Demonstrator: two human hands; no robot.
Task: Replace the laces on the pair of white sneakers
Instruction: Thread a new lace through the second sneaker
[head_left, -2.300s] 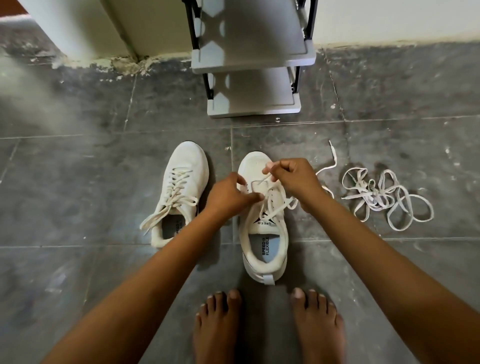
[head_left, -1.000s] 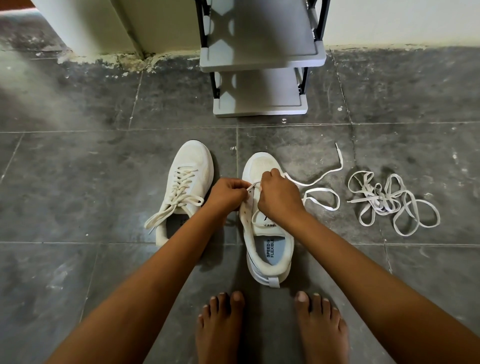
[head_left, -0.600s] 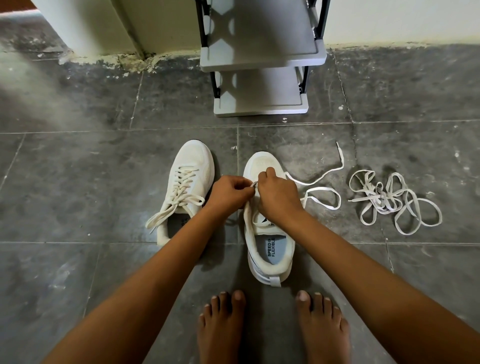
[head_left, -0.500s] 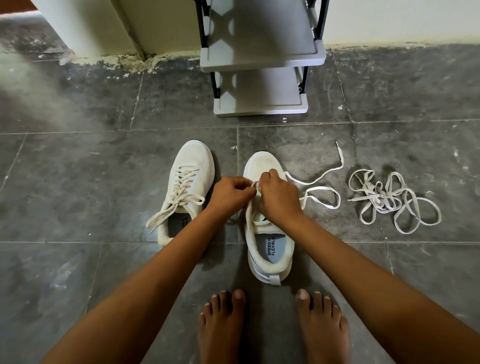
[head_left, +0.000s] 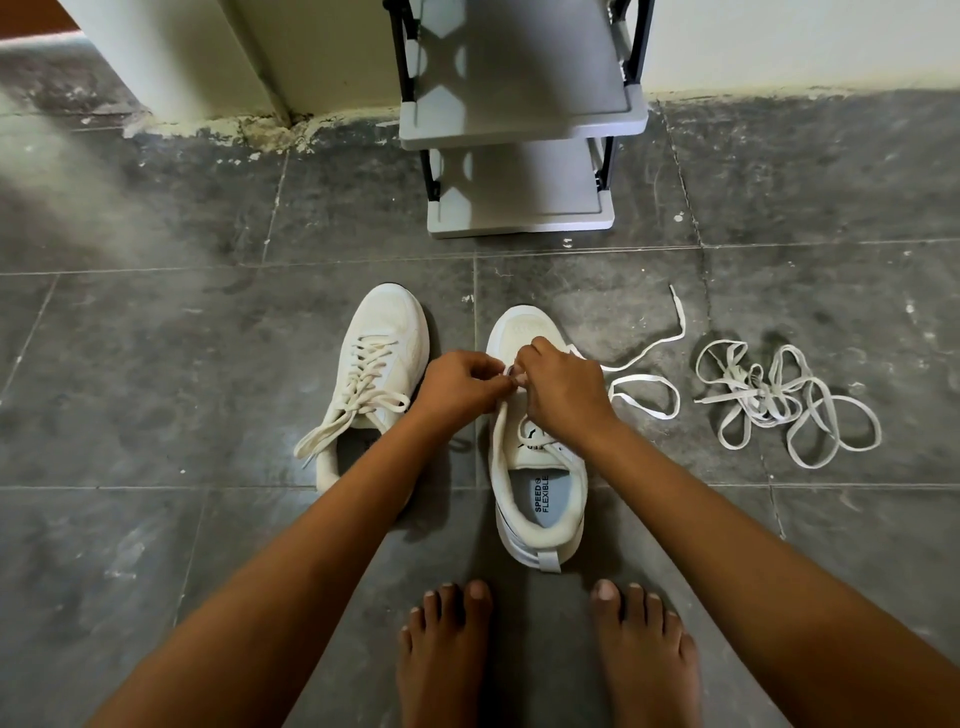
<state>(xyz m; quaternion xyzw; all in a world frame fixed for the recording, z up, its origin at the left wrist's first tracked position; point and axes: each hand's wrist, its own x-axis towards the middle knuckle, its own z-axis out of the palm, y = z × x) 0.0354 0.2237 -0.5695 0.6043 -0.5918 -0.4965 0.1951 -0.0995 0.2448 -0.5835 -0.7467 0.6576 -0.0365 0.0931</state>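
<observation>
Your laced cream-white left sneaker (head_left: 376, 374) sits untouched, left of the floor's tile seam. Over the last couple of seconds both hands dropped and closed in. Your left hand (head_left: 460, 382) is pinching the flat white lace (head_left: 647, 375) at the toe-end eyelets of the white right sneaker (head_left: 535, 467). Your right hand (head_left: 561, 389) is curled over the same spot, probably pinching too. The tail now lies slack to the right, so I reckon you're down at the last eyelets. There's bare tile before the tangled white lace heap (head_left: 779, 405), and the grey plastic shoe rack (head_left: 519, 124) is way back at the wall edge.

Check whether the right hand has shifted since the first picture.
Yes. The right hand has come inward from the right sneaker's outer edge to over its eyelets, meeting the left hand; both pinch the lace.
</observation>
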